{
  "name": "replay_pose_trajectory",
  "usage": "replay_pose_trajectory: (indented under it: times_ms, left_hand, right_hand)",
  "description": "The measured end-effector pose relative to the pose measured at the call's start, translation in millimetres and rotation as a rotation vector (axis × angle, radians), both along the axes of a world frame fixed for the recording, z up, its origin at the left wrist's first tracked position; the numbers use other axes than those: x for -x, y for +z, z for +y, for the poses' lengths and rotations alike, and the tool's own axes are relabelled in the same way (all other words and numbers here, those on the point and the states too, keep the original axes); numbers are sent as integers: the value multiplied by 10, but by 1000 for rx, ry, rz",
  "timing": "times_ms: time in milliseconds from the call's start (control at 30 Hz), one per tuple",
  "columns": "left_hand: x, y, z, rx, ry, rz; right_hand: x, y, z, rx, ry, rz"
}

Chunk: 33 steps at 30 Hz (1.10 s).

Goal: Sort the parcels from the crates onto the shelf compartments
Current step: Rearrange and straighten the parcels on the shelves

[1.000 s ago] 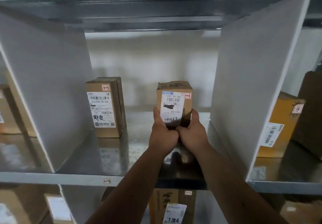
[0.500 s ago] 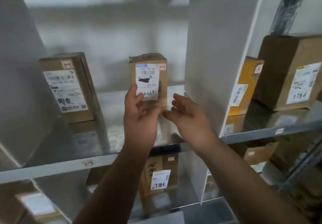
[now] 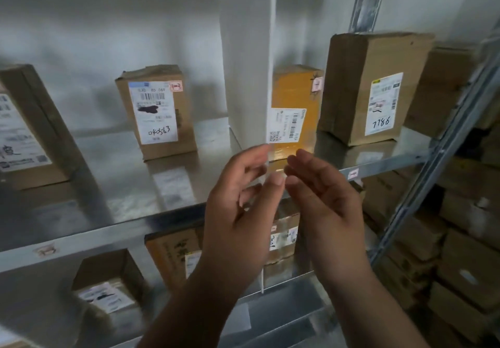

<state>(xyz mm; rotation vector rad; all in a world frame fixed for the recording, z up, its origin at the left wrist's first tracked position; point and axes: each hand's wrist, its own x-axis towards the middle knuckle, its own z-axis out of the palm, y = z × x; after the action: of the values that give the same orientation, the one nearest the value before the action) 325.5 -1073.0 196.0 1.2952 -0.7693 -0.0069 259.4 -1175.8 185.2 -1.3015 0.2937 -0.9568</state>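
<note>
Left hand (image 3: 238, 207) and right hand (image 3: 324, 204) loose, holding nothing, parcel 04563 (image 3: 158, 112) upright on shelf (image 3: 121, 180); fetch next, read its code before choosing compartment.

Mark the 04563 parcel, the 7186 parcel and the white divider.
04563 parcel (image 3: 154, 115), head view, on its white front label.
7186 parcel (image 3: 382, 104), head view, on its front label above the handwritten number.
white divider (image 3: 244, 50), head view, on its near face.
</note>
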Motion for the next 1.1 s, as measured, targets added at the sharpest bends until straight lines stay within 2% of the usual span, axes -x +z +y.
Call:
replay_pose_trajectory:
  times_ms: [67, 200, 467, 567, 800, 967, 1100]
  left_hand:
    - [160, -9, -227, 2, -23, 9]
    - [427, -55, -766, 44, -31, 175]
    - [291, -187, -1582, 14, 374, 219]
    - [172, -124, -1695, -28, 474, 221]
    - [-133, 96, -1910, -110, 644, 258]
    - [-349, 128, -1963, -129, 655, 263]
    - [-501, 124, -2022, -214, 685, 250]
  right_hand:
    - [95, -40, -288, 23, -22, 1]
    - [250, -87, -897, 83, -34, 94]
    - [174, -61, -1775, 199, 155, 314]
    - [-4, 94, -1912, 256, 240, 350]
    - [-468, 423, -1979, 432, 264, 457]
    - [-619, 516, -1976, 261, 322, 400]
    - [-784, 490, -2006, 324, 351, 452]
